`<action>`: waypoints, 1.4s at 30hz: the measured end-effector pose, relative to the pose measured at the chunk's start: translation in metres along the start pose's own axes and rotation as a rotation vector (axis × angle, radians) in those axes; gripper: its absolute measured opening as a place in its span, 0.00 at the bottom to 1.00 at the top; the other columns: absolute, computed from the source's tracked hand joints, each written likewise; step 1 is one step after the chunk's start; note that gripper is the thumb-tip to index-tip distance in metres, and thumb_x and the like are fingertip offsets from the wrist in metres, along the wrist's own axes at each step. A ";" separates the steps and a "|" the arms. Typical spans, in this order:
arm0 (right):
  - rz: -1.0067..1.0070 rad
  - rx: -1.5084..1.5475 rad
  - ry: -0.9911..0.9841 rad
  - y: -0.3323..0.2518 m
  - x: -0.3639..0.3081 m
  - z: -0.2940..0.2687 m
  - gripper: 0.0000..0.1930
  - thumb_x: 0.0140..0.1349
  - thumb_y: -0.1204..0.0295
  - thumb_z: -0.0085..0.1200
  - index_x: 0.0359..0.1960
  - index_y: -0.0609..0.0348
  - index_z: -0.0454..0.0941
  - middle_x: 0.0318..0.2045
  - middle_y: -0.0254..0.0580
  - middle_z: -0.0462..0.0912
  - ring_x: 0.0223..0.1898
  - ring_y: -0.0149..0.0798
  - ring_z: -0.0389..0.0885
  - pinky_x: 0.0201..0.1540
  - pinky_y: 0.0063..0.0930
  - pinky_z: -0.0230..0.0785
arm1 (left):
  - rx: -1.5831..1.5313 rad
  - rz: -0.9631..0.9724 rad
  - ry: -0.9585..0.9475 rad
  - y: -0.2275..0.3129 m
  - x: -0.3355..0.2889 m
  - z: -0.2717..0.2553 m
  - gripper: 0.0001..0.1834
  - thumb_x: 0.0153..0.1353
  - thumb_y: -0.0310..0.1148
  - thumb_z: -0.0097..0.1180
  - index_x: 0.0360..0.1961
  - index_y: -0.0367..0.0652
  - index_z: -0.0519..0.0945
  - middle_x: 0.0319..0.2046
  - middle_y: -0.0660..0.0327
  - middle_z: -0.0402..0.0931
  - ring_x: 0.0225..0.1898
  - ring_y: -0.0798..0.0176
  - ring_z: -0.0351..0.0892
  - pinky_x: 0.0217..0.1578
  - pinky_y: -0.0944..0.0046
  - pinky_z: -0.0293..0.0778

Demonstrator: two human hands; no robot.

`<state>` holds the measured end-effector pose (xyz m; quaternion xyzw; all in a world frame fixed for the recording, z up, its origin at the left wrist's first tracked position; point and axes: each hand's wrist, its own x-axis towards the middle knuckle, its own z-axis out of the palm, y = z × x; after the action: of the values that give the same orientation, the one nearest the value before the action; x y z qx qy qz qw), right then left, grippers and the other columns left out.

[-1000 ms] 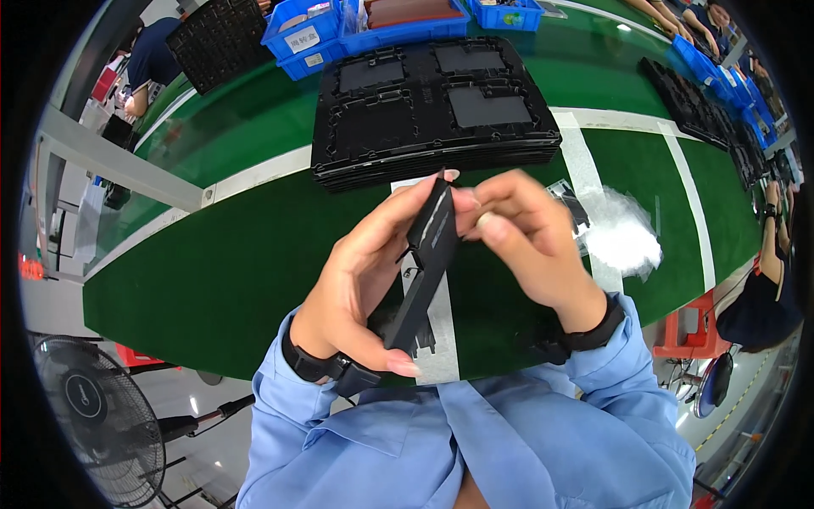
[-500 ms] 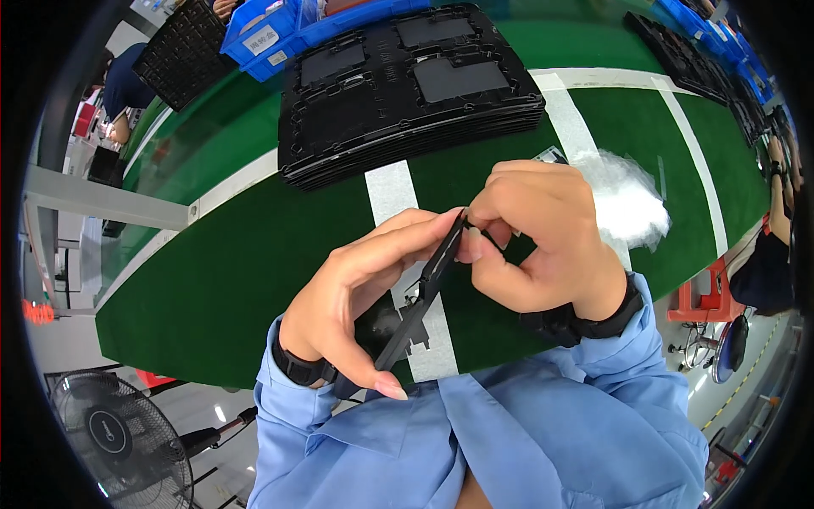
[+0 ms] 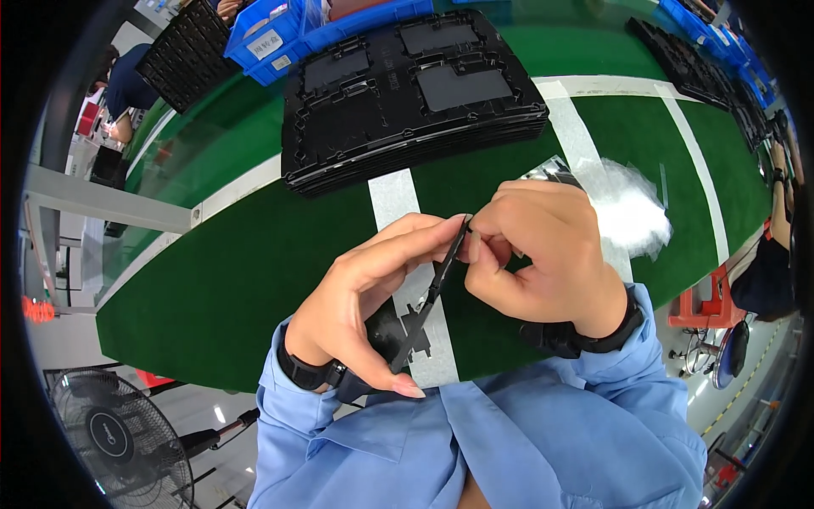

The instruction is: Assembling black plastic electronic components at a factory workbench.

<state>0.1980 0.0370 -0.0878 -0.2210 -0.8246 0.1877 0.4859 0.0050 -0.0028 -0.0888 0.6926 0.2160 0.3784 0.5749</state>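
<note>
My left hand (image 3: 343, 293) holds a thin, flat black panel (image 3: 435, 288) nearly edge-on, fingers at its upper end and thumb at its lower end. My right hand (image 3: 547, 254) is closed in a pinch at the panel's upper tip, close to the left fingertips. Whatever small thing may lie between the right fingers is hidden. Beside the panel's lower part, a dark, notched piece (image 3: 415, 338) shows against a white strip; whether it belongs to the panel I cannot tell.
Beyond my hands stands a stack of black moulded trays (image 3: 365, 136), with blue bins (image 3: 267, 42) behind it. Clear plastic film (image 3: 632, 208) lies right of my right hand on the green table (image 3: 220, 280). A fan (image 3: 110, 433) stands at lower left, a red stool (image 3: 708, 301) at right.
The black panel has turned more edge-on and looks thinner. Both hands have shifted slightly downward in view, the right still pinching at the panel's tip.
</note>
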 end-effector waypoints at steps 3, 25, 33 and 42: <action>-0.026 -0.045 0.010 0.000 -0.001 0.002 0.07 0.35 0.80 0.52 0.17 0.60 0.66 0.11 0.38 0.64 0.12 0.39 0.65 0.14 0.28 0.58 | 0.008 0.000 0.014 -0.001 0.001 0.001 0.55 0.23 0.35 0.72 0.57 0.30 0.59 0.50 0.52 0.61 0.51 0.58 0.61 0.53 0.63 0.55; -0.249 -0.042 -0.120 -0.007 -0.004 0.010 0.11 0.30 0.75 0.56 0.19 0.58 0.68 0.16 0.35 0.66 0.16 0.35 0.65 0.15 0.25 0.55 | -0.427 0.100 0.159 -0.005 -0.004 0.001 0.60 0.24 0.32 0.70 0.60 0.29 0.48 0.56 0.43 0.57 0.59 0.51 0.56 0.59 0.57 0.48; -0.219 -0.168 -0.261 -0.019 -0.007 0.020 0.13 0.34 0.70 0.58 0.17 0.54 0.64 0.16 0.34 0.63 0.20 0.34 0.65 0.19 0.24 0.58 | -0.247 0.071 0.360 -0.017 0.005 0.006 0.55 0.27 0.28 0.69 0.59 0.32 0.52 0.54 0.51 0.57 0.59 0.55 0.56 0.59 0.59 0.50; 0.119 0.020 0.016 -0.003 -0.002 0.015 0.07 0.51 0.74 0.52 0.19 0.62 0.69 0.15 0.42 0.69 0.16 0.41 0.67 0.17 0.27 0.58 | -0.261 0.097 0.756 -0.017 0.003 0.000 0.20 0.54 0.28 0.51 0.48 0.31 0.69 0.41 0.55 0.72 0.42 0.63 0.72 0.48 0.63 0.66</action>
<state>0.1856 0.0320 -0.0949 -0.2664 -0.8042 0.2227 0.4823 0.0093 0.0033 -0.1043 0.4352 0.3294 0.6576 0.5193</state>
